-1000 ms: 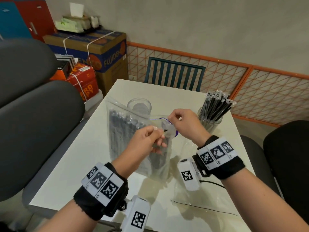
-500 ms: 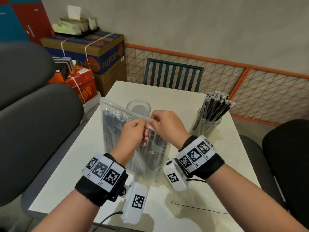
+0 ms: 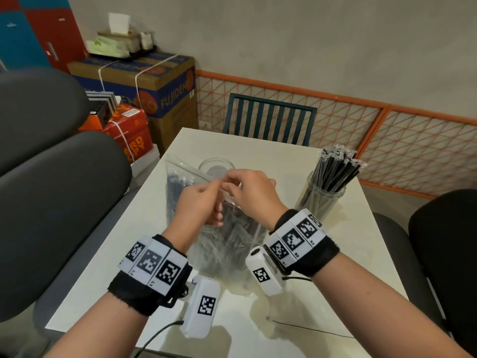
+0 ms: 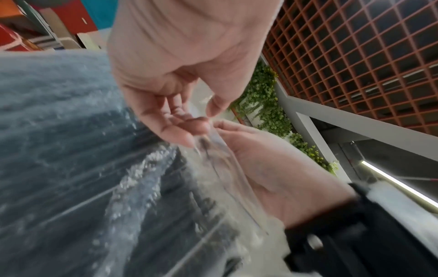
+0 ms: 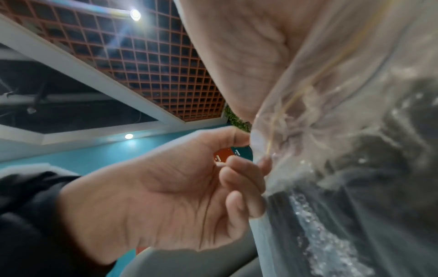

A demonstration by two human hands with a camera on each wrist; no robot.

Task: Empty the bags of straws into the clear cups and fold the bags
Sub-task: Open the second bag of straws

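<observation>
Clear plastic is taking up the middle of the scene: a bag of dark straws [image 3: 198, 218] is standing on end on the white table [image 3: 103, 254], its top edge being worked by both hands. Judging from this, the task is sitting around halfway. The clear cup on the right [image 3: 320, 200] is already bristling with wrapped black straws, while the empty cup [image 3: 216, 167], just behind the bag, is waiting for its load. A flattened clear bag [image 3: 278, 324], apparently emptied, is lying near the front right of the table; whether it is folded cannot be told. Left to do, by my reading: opening this bag, tipping it into the empty cup, and folding.

The room is cluttered at the left, where a strapped cardboard box [image 3: 154, 83] is sitting against the grey wall, with red boxes stacked in front of it. Orange lattice panelling [image 3: 348, 125] is running along the wall's base, and a dark slatted chair [image 3: 269, 120] is standing at the table's far end.

The left hand [image 3: 200, 205] is pinching the bag's top edge between thumb and curled fingers. The right hand [image 3: 251, 193] is pinching the same edge right beside it, fingertips [image 5: 241, 176] curling against the plastic.
</observation>
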